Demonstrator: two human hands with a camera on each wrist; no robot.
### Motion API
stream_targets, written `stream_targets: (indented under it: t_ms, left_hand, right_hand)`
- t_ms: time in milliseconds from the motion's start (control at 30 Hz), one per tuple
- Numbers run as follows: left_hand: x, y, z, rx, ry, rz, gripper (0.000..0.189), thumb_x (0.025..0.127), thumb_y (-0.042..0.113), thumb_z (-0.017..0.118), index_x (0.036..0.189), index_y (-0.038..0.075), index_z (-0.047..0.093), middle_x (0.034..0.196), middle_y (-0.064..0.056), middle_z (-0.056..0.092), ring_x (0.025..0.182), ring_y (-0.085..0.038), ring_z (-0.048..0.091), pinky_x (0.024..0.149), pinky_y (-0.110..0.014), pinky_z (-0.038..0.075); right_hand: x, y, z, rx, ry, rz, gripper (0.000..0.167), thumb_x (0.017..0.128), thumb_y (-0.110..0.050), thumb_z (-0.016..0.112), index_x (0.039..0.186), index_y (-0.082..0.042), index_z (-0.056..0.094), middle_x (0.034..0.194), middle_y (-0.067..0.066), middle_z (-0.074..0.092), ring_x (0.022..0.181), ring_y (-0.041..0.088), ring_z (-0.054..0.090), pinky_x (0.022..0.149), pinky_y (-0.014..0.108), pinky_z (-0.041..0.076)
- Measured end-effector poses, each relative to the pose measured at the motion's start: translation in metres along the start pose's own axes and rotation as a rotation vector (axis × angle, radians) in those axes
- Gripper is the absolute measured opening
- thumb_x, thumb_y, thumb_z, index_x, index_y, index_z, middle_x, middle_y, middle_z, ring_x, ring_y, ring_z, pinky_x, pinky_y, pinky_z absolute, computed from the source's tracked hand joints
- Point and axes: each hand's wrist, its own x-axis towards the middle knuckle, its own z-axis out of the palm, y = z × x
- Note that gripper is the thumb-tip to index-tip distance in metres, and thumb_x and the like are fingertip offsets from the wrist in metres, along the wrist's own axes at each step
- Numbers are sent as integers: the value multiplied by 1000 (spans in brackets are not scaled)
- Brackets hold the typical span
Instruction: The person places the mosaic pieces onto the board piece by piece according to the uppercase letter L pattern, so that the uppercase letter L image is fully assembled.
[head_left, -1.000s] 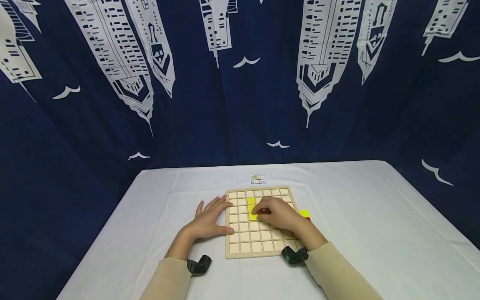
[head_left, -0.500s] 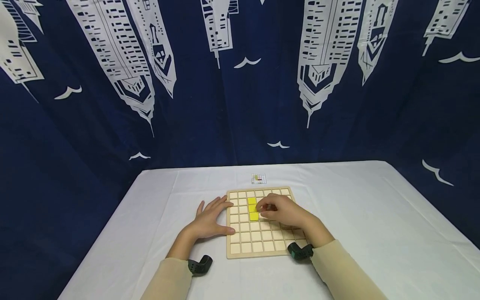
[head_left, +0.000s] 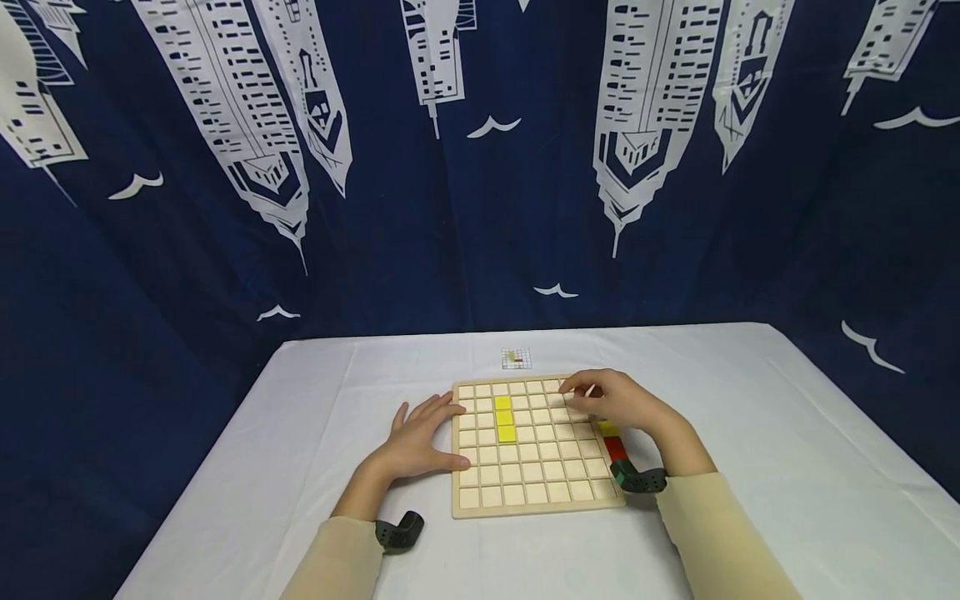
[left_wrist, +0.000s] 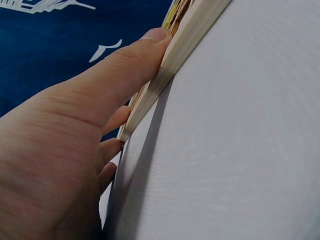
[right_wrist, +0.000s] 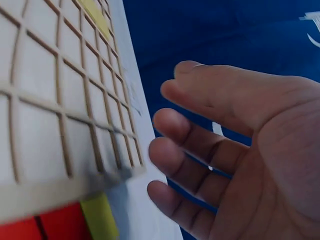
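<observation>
A wooden grid board (head_left: 525, 473) lies on the table, with three yellow tiles (head_left: 504, 418) in a column in its upper left cells. My left hand (head_left: 412, 446) rests along the board's left edge, fingers spread; in the left wrist view the thumb (left_wrist: 125, 62) touches the rim. Above the board's upper right part is my right hand (head_left: 618, 400), its fingers loosely bent. In the right wrist view nothing shows between its fingers (right_wrist: 170, 155). Beside the right rim lie a yellow tile (right_wrist: 100, 217) and red tiles (right_wrist: 65, 222), partly hidden by the right arm in the head view.
A small card (head_left: 516, 358) printed with a coloured grid lies behind the board. A white cloth covers the table (head_left: 750, 417). Beyond its far edge hangs a dark blue curtain (head_left: 465, 233) with white buildings and birds.
My right hand has moved away from the yellow column, rightward toward the board's right edge. This uncovers the lowest yellow tile and the red tiles at the side. The left hand stays put.
</observation>
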Motion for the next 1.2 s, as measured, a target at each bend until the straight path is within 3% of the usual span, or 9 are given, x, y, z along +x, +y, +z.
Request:
stream_targets:
  t_ms: [233, 533, 1200]
  left_hand:
    - [0, 1, 1, -1, 17, 8, 86, 69, 55, 84, 143, 26, 51, 166, -1, 29, 155, -29, 21, 123, -65, -5]
    - [0, -1, 2, 3, 34, 11, 87, 68, 55, 85, 143, 25, 52, 165, -1, 30, 155, -29, 22, 123, -64, -4]
    - [1, -1, 3, 4, 39, 15, 86, 70, 56, 84, 144, 25, 52, 165, -1, 31, 155, -30, 22, 123, -64, -4]
  right_hand:
    - [-11, 17, -17, -25, 6, 87, 21, 96, -18, 63, 114, -9, 71, 97, 6, 67, 78, 16, 57, 70, 29, 50]
    - [-24, 36, -28, 36, -102, 187, 22, 91, -11, 66, 112, -5, 70, 83, 5, 65, 77, 18, 55, 71, 30, 45]
    - [-24, 44, -24, 72, -194, 185, 25, 84, -3, 69, 109, -5, 71, 81, 2, 58, 79, 17, 52, 69, 27, 42]
